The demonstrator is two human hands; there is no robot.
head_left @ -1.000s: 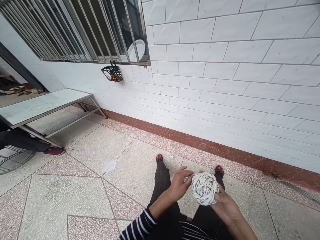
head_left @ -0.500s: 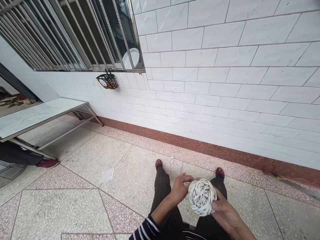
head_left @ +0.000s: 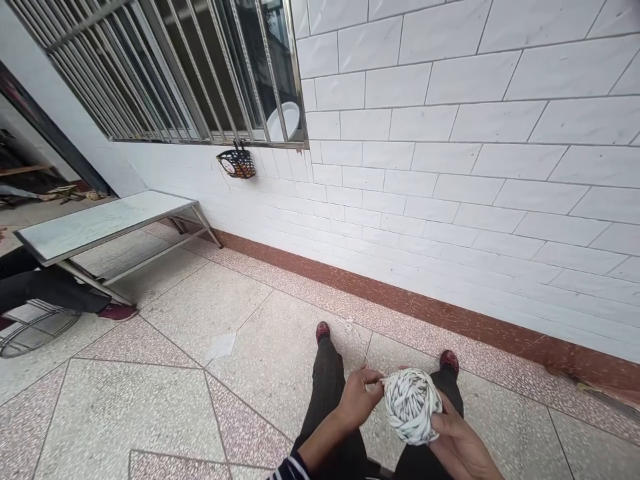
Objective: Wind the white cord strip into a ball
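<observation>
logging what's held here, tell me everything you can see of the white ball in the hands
The ball is roundish, wound from white strands with dark flecks that look like soft cord or fabric. They overlap, crowding toward a middle that faces the camera. The right hand grips its side above the floor; the left hand seems to pinch a loose end beside it.

Rm L of bare L hand (head_left: 357, 399), over speckled floor (head_left: 255, 383) twd pale-topped, metal-legged table (head_left: 105, 221). White-tiled wall (head_left: 445, 227) bars way fwd, white cord strand (head_left: 362, 341) nearer. Btwn L & bare R hand (head_left: 456, 435), round white-and-dark cord ball (head_left: 412, 405) fills gap.
</observation>
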